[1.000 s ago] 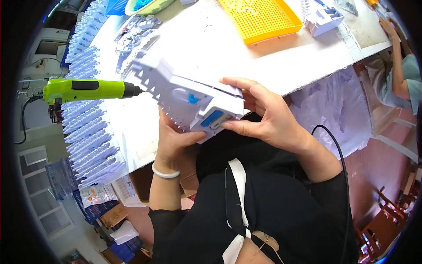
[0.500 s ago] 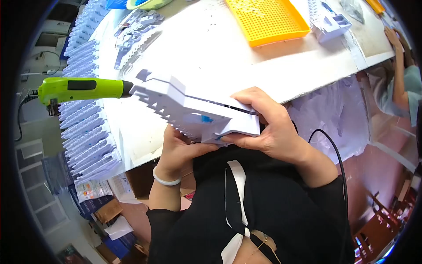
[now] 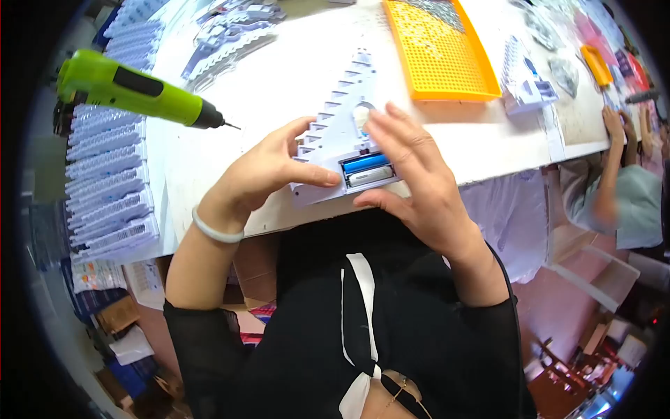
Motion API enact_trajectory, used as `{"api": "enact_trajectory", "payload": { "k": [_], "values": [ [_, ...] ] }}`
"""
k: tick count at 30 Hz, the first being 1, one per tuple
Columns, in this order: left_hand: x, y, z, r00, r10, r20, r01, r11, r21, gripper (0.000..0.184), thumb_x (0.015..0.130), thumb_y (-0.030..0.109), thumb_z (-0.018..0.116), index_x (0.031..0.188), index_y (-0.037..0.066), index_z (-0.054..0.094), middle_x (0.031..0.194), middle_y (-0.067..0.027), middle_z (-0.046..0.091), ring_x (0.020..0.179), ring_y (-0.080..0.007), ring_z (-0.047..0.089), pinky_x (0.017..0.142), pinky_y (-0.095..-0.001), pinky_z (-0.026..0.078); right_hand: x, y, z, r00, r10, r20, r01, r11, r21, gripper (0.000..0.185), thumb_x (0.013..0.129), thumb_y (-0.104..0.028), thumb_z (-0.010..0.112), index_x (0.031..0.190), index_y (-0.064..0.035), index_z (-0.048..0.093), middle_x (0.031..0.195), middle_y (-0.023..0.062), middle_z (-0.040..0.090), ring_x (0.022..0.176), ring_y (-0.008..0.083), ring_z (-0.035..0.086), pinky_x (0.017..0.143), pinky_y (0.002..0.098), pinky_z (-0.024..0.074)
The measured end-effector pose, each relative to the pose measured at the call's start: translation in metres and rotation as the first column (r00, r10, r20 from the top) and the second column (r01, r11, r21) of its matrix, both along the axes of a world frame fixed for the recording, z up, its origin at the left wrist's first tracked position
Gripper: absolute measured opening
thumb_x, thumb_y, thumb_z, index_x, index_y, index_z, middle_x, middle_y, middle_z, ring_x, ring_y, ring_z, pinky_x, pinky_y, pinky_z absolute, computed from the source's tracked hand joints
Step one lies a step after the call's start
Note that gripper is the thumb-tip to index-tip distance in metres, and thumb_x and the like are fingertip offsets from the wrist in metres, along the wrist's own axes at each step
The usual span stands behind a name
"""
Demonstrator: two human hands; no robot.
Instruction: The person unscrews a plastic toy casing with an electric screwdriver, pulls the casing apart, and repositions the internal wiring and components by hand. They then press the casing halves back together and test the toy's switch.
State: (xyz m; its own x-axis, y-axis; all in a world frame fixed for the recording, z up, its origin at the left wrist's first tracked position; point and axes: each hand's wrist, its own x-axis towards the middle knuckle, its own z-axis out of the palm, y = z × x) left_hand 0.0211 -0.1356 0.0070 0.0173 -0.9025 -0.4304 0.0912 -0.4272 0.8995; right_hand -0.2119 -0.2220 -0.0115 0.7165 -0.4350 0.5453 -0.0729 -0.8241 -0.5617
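A white plastic housing [image 3: 335, 136] with a stair-stepped edge lies at the table's front edge, its narrow end pointing away from me. Near its wide end is an open compartment holding a blue battery [image 3: 366, 163] and a whitish cell [image 3: 370, 176]. My left hand [image 3: 269, 167] grips the housing's stepped side, the thumb resting on top beside the compartment. Over the right side of the housing, my right hand [image 3: 422, 174] has its fingers apart, with the thumb near the compartment's lower corner. Whether its fingertips touch the housing I cannot tell.
A green electric screwdriver [image 3: 139, 87] hangs at the left, bit toward the table. A yellow perforated tray [image 3: 453, 77] holds small metal parts. Stacked white stepped pieces [image 3: 108, 174] line the left side. Another housing [image 3: 527, 84] stands at right, near a co-worker's arm [image 3: 611, 160].
The housing has been turned and lowered, so its battery compartment now faces up. My right hand has loosened and spread its fingers. The screwdriver has tilted, its bit now pointing down to the right.
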Motion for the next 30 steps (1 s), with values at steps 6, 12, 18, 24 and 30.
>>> {"api": "enact_trajectory", "payload": {
  "k": [6, 12, 18, 24, 30],
  "values": [
    [0.014, 0.004, 0.001, 0.76, -0.072, 0.646, 0.158, 0.985, -0.076, 0.089, 0.072, 0.037, 0.092, 0.14, -0.005, 0.054, 0.11, -0.0107, 0.056, 0.097, -0.0182, 0.053, 0.089, -0.0303, 0.047, 0.023, 0.005, 0.004, 0.968, 0.023, -0.249, -0.049, 0.994, -0.099, 0.067, 0.069, -0.011, 0.084, 0.13, 0.0041, 0.06, 0.124, 0.0167, 0.058, 0.122, 0.037, 0.054, 0.108, 0.0465, 0.0453],
    [0.012, 0.016, -0.018, 0.845, 0.086, 0.528, 0.032, 0.977, -0.21, 0.075, 0.079, 0.029, 0.089, 0.14, 0.001, 0.055, 0.116, -0.0093, 0.055, 0.1, -0.0159, 0.053, 0.088, -0.0285, 0.048, 0.032, 0.012, 0.011, 0.94, -0.045, -0.339, 0.015, 0.996, -0.09, 0.064, 0.07, -0.002, 0.081, 0.131, 0.0004, 0.061, 0.124, 0.0165, 0.056, 0.118, 0.0379, 0.053, 0.102, 0.0464, 0.0463],
    [0.029, 0.026, -0.025, 0.942, 0.202, 0.267, -0.088, 0.92, -0.383, 0.045, 0.098, 0.01, 0.067, 0.141, 0.003, 0.055, 0.12, -0.0074, 0.058, 0.105, -0.0131, 0.057, 0.093, -0.0269, 0.051, 0.016, 0.005, 0.012, 0.963, -0.041, -0.265, 0.061, 0.996, 0.067, 0.064, 0.07, 0.004, 0.08, 0.13, -0.0012, 0.061, 0.129, 0.0167, 0.056, 0.123, 0.0371, 0.052, 0.104, 0.0448, 0.0453],
    [0.025, 0.027, -0.024, 0.925, 0.228, 0.304, -0.075, 0.895, -0.44, 0.029, 0.1, 0.014, 0.065, 0.127, 0.004, 0.065, 0.118, -0.0047, 0.065, 0.103, -0.0133, 0.06, 0.092, -0.0277, 0.049, 0.001, 0.002, -0.017, 0.995, -0.062, 0.072, 0.016, 0.855, 0.519, 0.068, 0.081, -0.003, 0.081, 0.142, 0.0027, 0.052, 0.14, 0.0161, 0.053, 0.129, 0.027, 0.053, 0.11, 0.0402, 0.0432],
    [0.022, 0.008, -0.025, 0.808, 0.23, 0.542, 0.145, 0.814, -0.563, 0.02, 0.092, 0.009, 0.071, 0.111, 0.003, 0.072, 0.117, -0.0096, 0.065, 0.108, -0.0225, 0.063, 0.094, -0.0333, 0.05, -0.03, 0.003, -0.036, 0.954, -0.242, 0.18, 0.0, 0.598, 0.802, 0.076, 0.086, -0.006, 0.082, 0.149, 0.0038, 0.04, 0.135, 0.011, 0.059, 0.119, 0.0183, 0.06, 0.102, 0.0317, 0.049]
  ]
}}
